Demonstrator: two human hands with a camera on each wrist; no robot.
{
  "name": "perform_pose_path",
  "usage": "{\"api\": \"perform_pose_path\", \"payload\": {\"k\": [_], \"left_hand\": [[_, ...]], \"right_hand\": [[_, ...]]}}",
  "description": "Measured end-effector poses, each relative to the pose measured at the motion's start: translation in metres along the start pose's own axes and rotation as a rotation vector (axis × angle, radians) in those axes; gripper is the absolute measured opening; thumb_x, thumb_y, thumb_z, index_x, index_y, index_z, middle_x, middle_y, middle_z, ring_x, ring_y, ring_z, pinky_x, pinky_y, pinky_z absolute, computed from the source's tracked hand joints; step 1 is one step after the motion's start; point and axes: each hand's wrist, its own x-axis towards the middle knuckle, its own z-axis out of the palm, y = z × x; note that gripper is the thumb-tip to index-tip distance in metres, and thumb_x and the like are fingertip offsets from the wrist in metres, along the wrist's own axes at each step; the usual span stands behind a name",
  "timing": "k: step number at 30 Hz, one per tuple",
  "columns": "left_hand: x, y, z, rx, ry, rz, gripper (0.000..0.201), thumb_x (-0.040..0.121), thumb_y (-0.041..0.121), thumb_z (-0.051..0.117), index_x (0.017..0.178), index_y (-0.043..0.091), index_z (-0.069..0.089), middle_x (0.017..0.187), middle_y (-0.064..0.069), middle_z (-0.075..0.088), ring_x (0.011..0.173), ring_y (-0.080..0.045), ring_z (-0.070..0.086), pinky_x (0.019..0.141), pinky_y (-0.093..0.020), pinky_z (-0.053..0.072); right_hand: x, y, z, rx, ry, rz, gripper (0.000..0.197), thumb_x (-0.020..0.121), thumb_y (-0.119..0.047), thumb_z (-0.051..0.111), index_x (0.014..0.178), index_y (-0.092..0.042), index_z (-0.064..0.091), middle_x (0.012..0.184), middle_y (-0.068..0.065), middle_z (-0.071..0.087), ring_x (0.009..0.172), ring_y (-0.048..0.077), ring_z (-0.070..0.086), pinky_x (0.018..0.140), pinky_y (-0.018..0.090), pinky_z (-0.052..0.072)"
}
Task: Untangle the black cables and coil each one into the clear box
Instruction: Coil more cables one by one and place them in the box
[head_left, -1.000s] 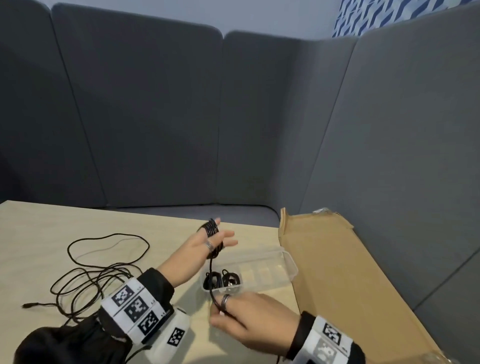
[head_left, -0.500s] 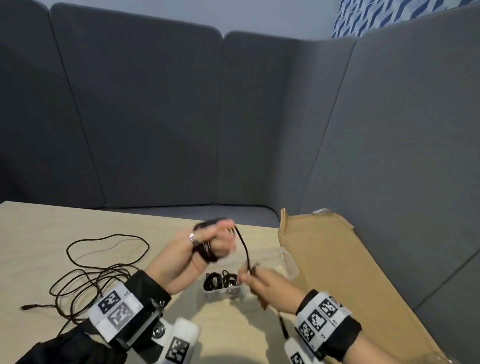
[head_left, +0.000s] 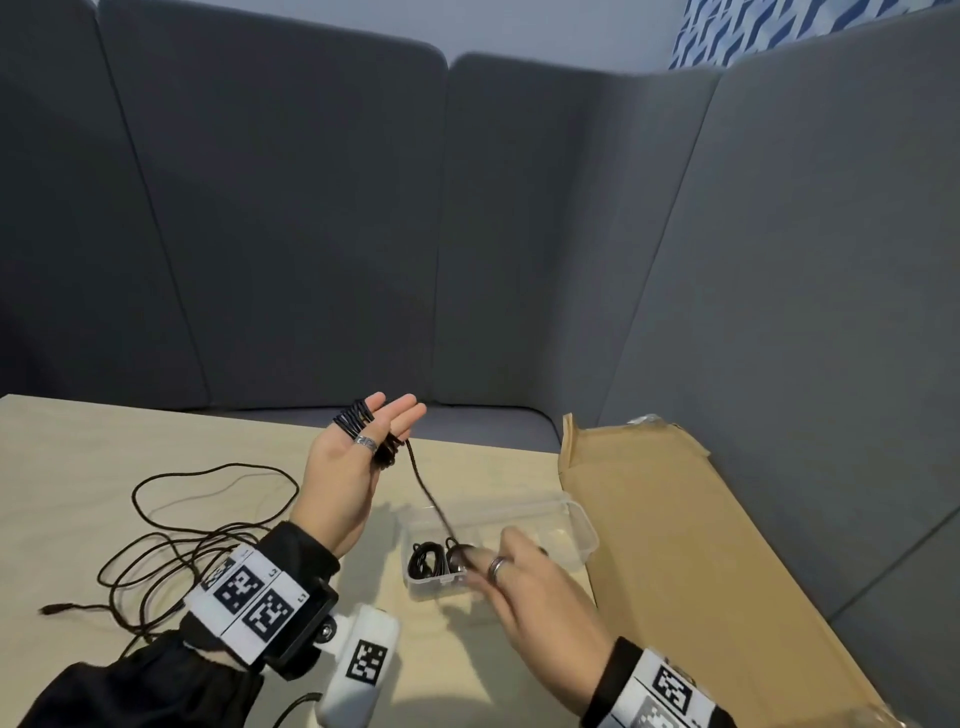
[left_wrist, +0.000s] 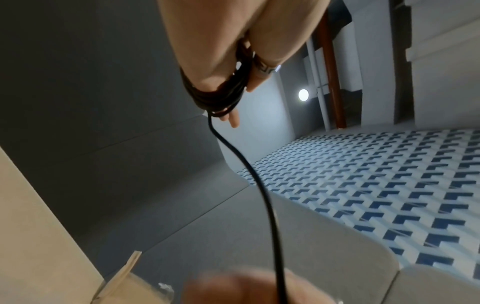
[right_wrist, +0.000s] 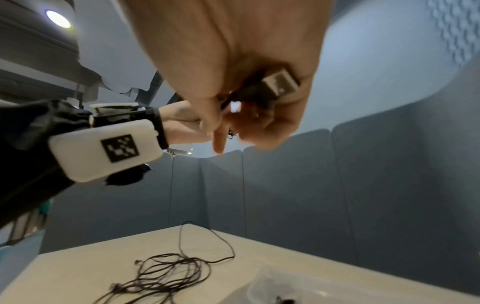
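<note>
From the head view, my left hand (head_left: 358, 457) is raised above the table (head_left: 78, 467), fingers straight, cable (head_left: 423, 488) wound around them. My right hand (head_left: 524, 587) pinches its free end over the clear box (head_left: 571, 525). Left wrist: coils (left_wrist: 221, 92) ring my fingers. Right wrist: my fingers curl on the plug (right_wrist: 280, 83); loose cables (right_wrist: 166, 273) lie beside the box.

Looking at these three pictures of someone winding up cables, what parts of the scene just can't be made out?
- Right hand, head view: motion blur smears the fingertips, so the pinch on the cable is unclear.
- Clear box, head view: the right hand covers part of it; the number of coils inside is uncertain.
- Tangled cables, head view: strands overlap, too thin to count.
- Left hand, left wrist view: top edge cuts it off.
- Plug, right wrist view: blurred; type unclear.
</note>
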Motion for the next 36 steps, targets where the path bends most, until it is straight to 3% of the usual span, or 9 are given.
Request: {"api": "perform_pose_path", "payload": {"k": [2,5,11,14,17,20,24,31,36], "left_hand": [[0.002,0.005,-0.003,-0.036,0.011,0.017,0.035,0.098,0.003,0.036,0.133,0.001,0.034,0.118,-0.013,0.063,0.107,-0.02,0.064,0.096,-0.03,0.046],[0.005,0.009,-0.009,-0.048,0.011,0.022,0.037,0.098,0.003,0.037,0.135,0.0,0.034,0.113,-0.011,0.066,0.106,-0.021,0.065,0.096,-0.031,0.045],[0.005,0.004,-0.007,0.021,-0.084,-0.036,0.031,0.099,0.01,0.035,0.129,0.004,0.039,0.104,-0.01,0.072,0.103,-0.02,0.067,0.09,-0.023,0.049],[-0.004,-0.011,-0.007,0.525,-0.239,-0.063,0.043,0.097,0.042,0.037,0.119,0.008,0.05,0.1,-0.006,0.072,0.092,-0.012,0.07,0.084,-0.02,0.044],[-0.012,-0.02,-0.018,0.914,-0.527,-0.204,0.088,0.072,0.079,0.039,0.111,0.002,0.055,0.081,-0.007,0.074,0.075,-0.011,0.068,0.07,-0.014,0.042],[-0.021,-0.019,-0.02,0.775,-0.758,-0.437,0.062,0.084,0.06,0.041,0.101,0.004,0.061,0.063,-0.005,0.068,0.06,-0.021,0.059,0.067,-0.019,0.042],[-0.029,-0.016,-0.011,0.345,-0.858,-0.478,0.02,0.088,0.03,0.056,0.079,0.015,0.064,0.049,0.004,0.058,0.038,-0.01,0.043,0.062,-0.025,0.045],[-0.03,-0.016,-0.007,0.096,-0.747,-0.499,0.028,0.074,0.037,0.074,0.072,0.012,0.063,0.049,0.0,0.047,0.029,-0.003,0.033,0.053,-0.02,0.049],[-0.031,-0.016,-0.007,-0.005,-0.685,-0.555,0.029,0.069,0.034,0.079,0.066,0.012,0.061,0.046,0.002,0.044,0.027,-0.003,0.032,0.05,-0.02,0.048]], "right_hand": [[0.005,0.008,-0.006,0.141,0.218,0.051,0.034,0.094,-0.048,0.04,0.111,-0.022,0.055,0.089,-0.016,0.044,0.087,-0.007,0.048,0.076,0.011,0.04],[0.011,0.021,-0.016,0.194,0.382,0.117,0.015,0.091,-0.026,0.057,0.084,-0.022,0.046,0.069,-0.016,0.043,0.072,-0.006,0.047,0.064,0.01,0.036],[0.011,0.016,-0.014,-0.017,-0.027,-0.053,0.036,0.084,-0.061,0.039,0.09,-0.03,0.056,0.088,-0.011,0.067,0.079,0.006,0.059,0.074,0.034,0.049],[0.021,0.004,-0.029,0.041,-0.06,-0.185,0.043,0.083,-0.065,0.04,0.096,-0.033,0.065,0.098,-0.013,0.07,0.088,0.006,0.063,0.079,0.034,0.051],[0.038,0.014,-0.057,-0.125,0.214,-0.285,0.038,0.09,-0.057,0.039,0.09,-0.033,0.068,0.084,-0.014,0.068,0.076,0.007,0.055,0.072,0.033,0.046],[0.049,0.032,-0.07,-0.391,0.412,-0.172,0.042,0.091,-0.058,0.031,0.08,-0.035,0.065,0.074,-0.014,0.059,0.074,0.01,0.046,0.073,0.033,0.031],[0.054,0.043,-0.051,0.068,0.138,0.076,0.031,0.097,-0.037,0.04,0.071,-0.03,0.054,0.064,-0.015,0.05,0.063,0.001,0.047,0.072,0.03,0.038],[0.033,0.019,-0.009,0.832,-0.112,0.226,0.022,0.103,-0.018,0.03,0.092,-0.025,0.048,0.049,-0.006,0.042,0.038,0.001,0.029,0.035,0.014,0.022],[0.028,0.009,-0.005,1.23,-0.197,0.336,0.031,0.101,-0.03,0.033,0.094,-0.033,0.063,0.093,0.021,0.04,0.039,0.006,0.018,0.037,0.014,0.012]]}}
